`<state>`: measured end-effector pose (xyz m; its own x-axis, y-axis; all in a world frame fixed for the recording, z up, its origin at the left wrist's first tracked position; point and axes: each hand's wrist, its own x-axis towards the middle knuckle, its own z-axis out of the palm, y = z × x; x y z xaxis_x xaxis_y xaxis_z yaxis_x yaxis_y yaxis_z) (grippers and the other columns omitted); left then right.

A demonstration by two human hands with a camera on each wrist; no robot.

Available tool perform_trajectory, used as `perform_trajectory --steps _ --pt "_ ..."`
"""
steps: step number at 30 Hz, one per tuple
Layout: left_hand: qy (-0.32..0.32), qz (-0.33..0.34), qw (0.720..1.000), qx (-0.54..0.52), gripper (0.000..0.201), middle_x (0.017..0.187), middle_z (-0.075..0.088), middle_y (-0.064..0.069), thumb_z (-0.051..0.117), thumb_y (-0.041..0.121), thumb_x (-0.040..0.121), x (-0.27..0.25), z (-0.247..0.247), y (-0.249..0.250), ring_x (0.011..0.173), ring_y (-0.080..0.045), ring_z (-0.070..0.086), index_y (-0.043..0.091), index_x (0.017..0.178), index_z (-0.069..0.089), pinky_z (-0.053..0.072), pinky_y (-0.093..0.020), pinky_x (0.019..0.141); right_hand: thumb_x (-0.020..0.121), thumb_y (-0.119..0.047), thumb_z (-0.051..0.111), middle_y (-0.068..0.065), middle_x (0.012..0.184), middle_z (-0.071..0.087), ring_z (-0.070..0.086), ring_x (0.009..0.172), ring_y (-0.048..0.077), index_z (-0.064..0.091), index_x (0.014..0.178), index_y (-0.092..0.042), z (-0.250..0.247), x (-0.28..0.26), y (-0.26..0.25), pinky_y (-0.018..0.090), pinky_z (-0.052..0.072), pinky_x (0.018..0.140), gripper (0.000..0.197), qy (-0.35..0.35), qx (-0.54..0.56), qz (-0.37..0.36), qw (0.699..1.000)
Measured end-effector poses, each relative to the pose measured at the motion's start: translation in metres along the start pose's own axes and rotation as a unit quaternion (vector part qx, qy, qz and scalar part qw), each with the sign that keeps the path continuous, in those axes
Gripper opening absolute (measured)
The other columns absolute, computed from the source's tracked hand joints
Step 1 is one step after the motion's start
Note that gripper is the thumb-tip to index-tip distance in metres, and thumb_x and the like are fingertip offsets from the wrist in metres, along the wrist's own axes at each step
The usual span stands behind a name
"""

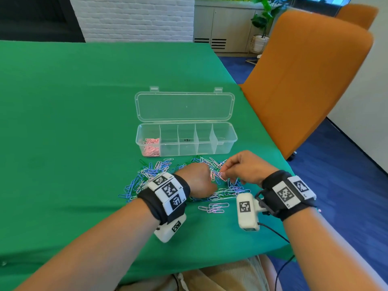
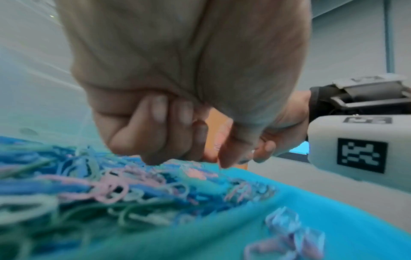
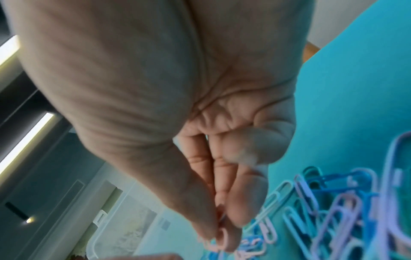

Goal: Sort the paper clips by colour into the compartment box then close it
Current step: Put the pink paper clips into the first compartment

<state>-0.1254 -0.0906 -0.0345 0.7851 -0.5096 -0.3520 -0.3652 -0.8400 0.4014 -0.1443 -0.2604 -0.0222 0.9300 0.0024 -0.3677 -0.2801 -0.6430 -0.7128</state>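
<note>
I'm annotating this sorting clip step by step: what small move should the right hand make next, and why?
Probably carry the pink clip pinched in the right hand to the leftmost compartment of the open box and drop it there. That compartment already holds pink clips, and the others look empty.

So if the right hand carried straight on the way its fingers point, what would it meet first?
The right hand points left and slightly down, pinching a pink clip. Going straight on, it would likely meet the left hand first, just beside its fingertips, though depth is unclear.
</note>
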Motion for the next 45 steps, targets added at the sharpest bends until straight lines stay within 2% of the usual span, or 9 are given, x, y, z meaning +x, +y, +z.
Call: perform_trajectory --steps 3,7,9,14,17,21,27,33,45 --pt "0.045 -0.031 0.960 -0.275 0.029 0.059 0.036 -0.004 0.049 0.023 0.092 -0.003 -0.007 -0.005 0.051 -0.019 0.030 0.016 0.065 0.041 0.026 -0.027 0.050 0.085 -0.001 0.069 0.007 0.073 0.070 0.059 0.056 0.008 0.071 0.081 -0.005 -0.001 -0.004 -0.008 0.020 0.044 0.046 0.006 0.010 0.068 -0.015 0.998" --pt "-0.045 -0.097 0.745 -0.659 0.020 0.054 0.027 0.004 0.036 0.017 0.084 -0.011 -0.008 -0.019 0.044 -0.011 0.017 0.019 0.064 0.033 0.014 -0.019 0.038 0.085 0.002 0.065 0.001 0.062 0.065 0.058 0.056 0.010 0.066 0.074 -0.010 0.010 -0.014 -0.033 0.018 0.041 0.042 0.016 0.019 0.166 -0.064 0.984" --pt "-0.083 -0.091 0.688 -0.715 0.018 0.055 0.026 0.003 0.034 0.018 0.079 -0.016 -0.004 -0.023 0.043 -0.009 0.018 0.017 0.062 0.038 0.013 -0.018 0.038 0.084 0.003 0.065 0.002 0.062 0.064 0.056 0.055 0.011 0.066 0.072 -0.011 0.022 -0.021 -0.047 0.018 0.040 0.041 0.019 0.012 0.168 -0.095 0.981" --pt "-0.059 -0.088 0.610 -0.785 0.040 0.046 0.035 0.002 0.029 0.013 0.089 -0.018 0.006 -0.015 0.035 -0.008 0.030 0.015 0.058 0.054 0.018 -0.016 0.038 0.080 0.003 0.067 0.010 0.067 0.067 0.058 0.051 0.010 0.069 0.077 -0.001 0.049 -0.027 -0.064 0.025 0.054 0.053 0.005 0.023 0.087 -0.135 0.987" --pt "-0.047 -0.099 0.557 -0.823 0.031 0.047 0.032 0.002 0.029 0.009 0.087 -0.015 0.007 -0.010 0.034 -0.007 0.030 0.013 0.069 0.053 0.018 -0.014 0.035 0.081 -0.001 0.068 0.009 0.070 0.071 0.061 0.054 0.008 0.070 0.077 -0.003 0.045 -0.028 -0.064 0.024 0.055 0.063 0.004 0.062 0.056 -0.148 0.985" --pt "-0.030 -0.126 0.506 -0.853 0.026 0.050 0.041 0.001 0.034 0.010 0.078 -0.012 0.005 -0.012 0.036 -0.007 0.034 0.011 0.055 0.046 0.019 -0.013 0.031 0.081 -0.004 0.072 0.004 0.070 0.067 0.055 0.057 0.006 0.070 0.077 -0.002 0.028 -0.021 -0.054 0.021 0.050 0.061 0.005 0.117 0.066 -0.149 0.980" --pt "0.070 -0.139 0.580 -0.800 0.013 0.055 0.046 -0.001 0.034 0.010 0.079 -0.003 -0.004 -0.023 0.036 -0.008 0.034 0.015 0.067 0.037 0.018 -0.013 0.029 0.079 -0.016 0.080 -0.009 0.061 0.064 0.053 0.052 -0.001 0.072 0.069 -0.016 0.027 -0.007 -0.026 0.017 0.044 0.058 0.013 0.002 -0.104 -0.051 0.993" --pt "0.111 -0.114 0.658 -0.736 0.011 0.057 0.044 -0.002 0.035 0.005 0.078 0.001 -0.007 -0.021 0.038 -0.010 0.031 0.015 0.072 0.037 0.020 -0.013 0.031 0.078 -0.040 0.079 0.005 0.077 0.069 0.067 0.076 0.022 0.068 0.074 -0.012 0.050 0.014 -0.016 0.032 0.056 0.073 0.030 0.137 -0.172 0.031 0.975" --pt "0.058 -0.084 0.678 -0.728 0.014 0.055 0.040 0.001 0.034 0.005 0.080 -0.010 -0.004 -0.018 0.041 -0.009 0.028 0.016 0.071 0.038 0.019 -0.017 0.033 0.076 -0.024 0.083 0.003 0.082 0.070 0.067 0.082 0.021 0.063 0.070 -0.019 0.047 0.007 -0.016 0.037 0.057 0.081 0.022 0.107 -0.168 0.033 0.979"
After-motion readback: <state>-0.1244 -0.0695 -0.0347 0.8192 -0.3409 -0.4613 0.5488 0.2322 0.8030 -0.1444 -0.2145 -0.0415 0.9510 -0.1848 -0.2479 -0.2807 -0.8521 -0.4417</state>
